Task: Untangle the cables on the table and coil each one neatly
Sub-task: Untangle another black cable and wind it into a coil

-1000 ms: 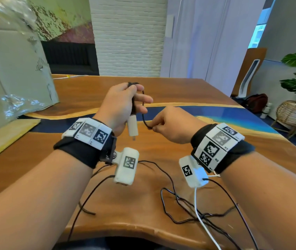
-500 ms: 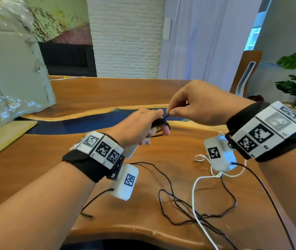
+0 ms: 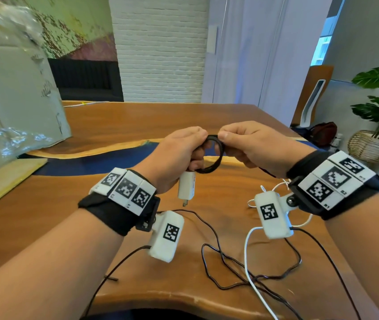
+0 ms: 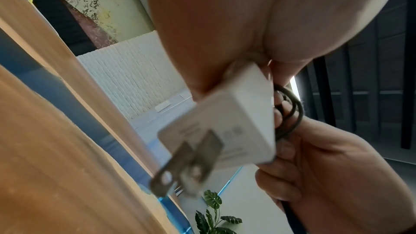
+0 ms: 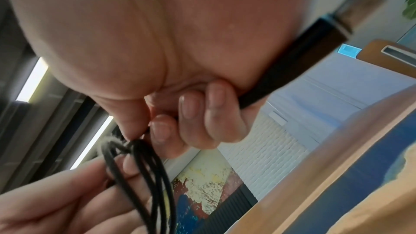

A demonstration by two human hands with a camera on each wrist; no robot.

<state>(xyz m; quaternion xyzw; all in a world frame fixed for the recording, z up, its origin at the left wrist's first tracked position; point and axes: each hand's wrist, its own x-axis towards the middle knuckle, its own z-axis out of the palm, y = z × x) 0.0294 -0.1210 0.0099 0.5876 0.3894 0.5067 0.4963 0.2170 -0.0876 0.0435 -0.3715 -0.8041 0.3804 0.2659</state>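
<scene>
Both hands are raised above the wooden table (image 3: 137, 125), close together. My left hand (image 3: 179, 155) grips a small coil of black cable (image 3: 216, 158) together with a white plug adapter (image 3: 186, 187), which hangs below the fist with its metal prongs (image 4: 180, 165) pointing down. My right hand (image 3: 251, 146) pinches the top of the same black coil (image 5: 155, 175) between thumb and forefinger. A black USB plug end (image 5: 326, 35) sticks out past the heel of the right palm. A thin black cable (image 3: 225, 257) and a white cable (image 3: 253, 271) lie crossed on the table near the front edge.
A large grey box with plastic wrap (image 3: 10, 107) stands on the table at the left. A blue resin strip (image 3: 87, 161) runs across the table. A potted plant (image 3: 378, 116) in a wicker basket stands on the floor at the right.
The right hand came down from above the left hand to its level and now pinches the coil's top. The left hand lifted a little, and the adapter hangs below it again.
</scene>
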